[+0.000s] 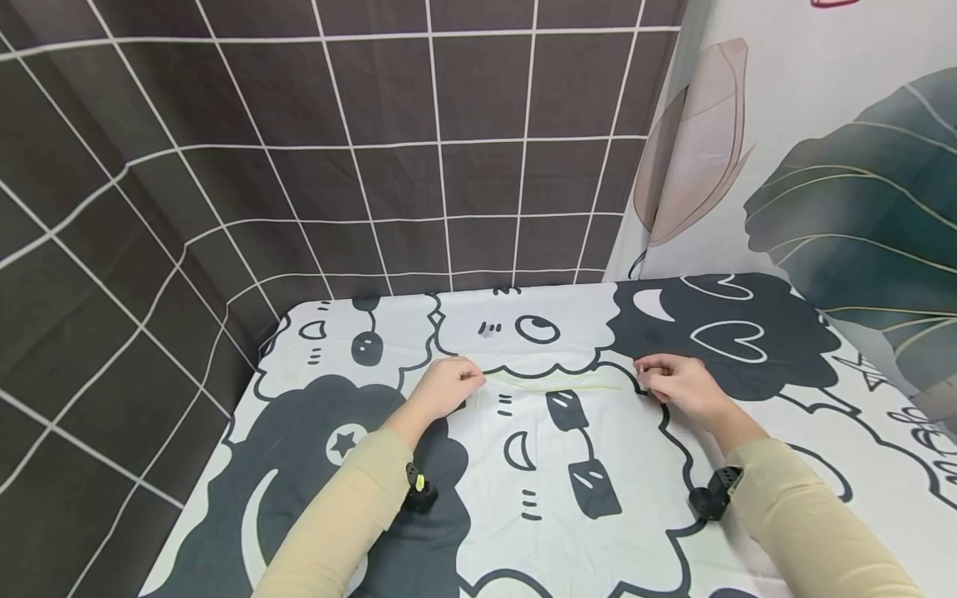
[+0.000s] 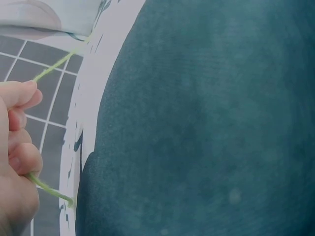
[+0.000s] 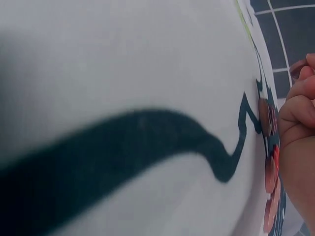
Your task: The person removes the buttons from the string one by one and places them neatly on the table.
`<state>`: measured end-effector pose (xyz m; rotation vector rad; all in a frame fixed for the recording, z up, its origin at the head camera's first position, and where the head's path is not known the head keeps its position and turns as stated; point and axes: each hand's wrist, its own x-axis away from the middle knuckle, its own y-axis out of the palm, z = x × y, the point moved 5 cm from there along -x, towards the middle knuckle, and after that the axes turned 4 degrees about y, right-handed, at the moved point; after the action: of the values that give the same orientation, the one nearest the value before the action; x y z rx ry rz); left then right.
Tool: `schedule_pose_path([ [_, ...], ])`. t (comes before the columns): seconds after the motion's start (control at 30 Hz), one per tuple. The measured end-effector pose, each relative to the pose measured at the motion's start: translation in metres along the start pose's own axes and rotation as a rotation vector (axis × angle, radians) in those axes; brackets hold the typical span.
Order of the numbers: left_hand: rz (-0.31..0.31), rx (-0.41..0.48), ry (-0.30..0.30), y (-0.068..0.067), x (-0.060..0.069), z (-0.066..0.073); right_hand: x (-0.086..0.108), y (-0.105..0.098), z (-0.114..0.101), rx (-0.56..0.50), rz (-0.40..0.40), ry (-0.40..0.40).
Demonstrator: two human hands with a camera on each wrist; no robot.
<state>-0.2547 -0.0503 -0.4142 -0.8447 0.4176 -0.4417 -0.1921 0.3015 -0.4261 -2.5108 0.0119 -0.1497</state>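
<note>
A thin light-green yarn (image 1: 553, 387) lies across the white part of the printed cloth, between the two hands. My left hand (image 1: 449, 386) pinches it near one end; in the left wrist view, yarn (image 2: 53, 69) leaves the fingertips and a tail (image 2: 51, 189) hangs below the curled fingers. At the yarn's right side, my right hand (image 1: 676, 384) has curled fingers. In the right wrist view they pinch a small brownish piece (image 3: 296, 68), whose kind is unclear. Several reddish-brown round discs (image 3: 269, 174) show beside that hand; the head view does not show them clearly.
A black-and-white cartoon cloth (image 1: 523, 540) covers the table. Dark grid-patterned fabric (image 1: 389, 166) hangs behind and at the left. A leaf-print curtain (image 1: 785, 100) hangs at the right. Black wrist cameras (image 1: 714, 494) sit under both forearms.
</note>
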Motion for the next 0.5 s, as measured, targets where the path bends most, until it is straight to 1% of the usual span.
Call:
schedule_pose_path([
  [0.13,-0.005,-0.004,0.004,0.001,0.000,-0.001,0.004,-0.005,0.003,0.002,0.004,0.018],
  [0.33,-0.006,-0.005,0.007,0.001,-0.001,-0.003,0.008,-0.012,0.005,-0.027,-0.002,0.023],
  [0.5,-0.006,-0.002,0.011,0.003,-0.001,-0.005,0.011,-0.016,0.008,-0.018,0.005,0.028],
])
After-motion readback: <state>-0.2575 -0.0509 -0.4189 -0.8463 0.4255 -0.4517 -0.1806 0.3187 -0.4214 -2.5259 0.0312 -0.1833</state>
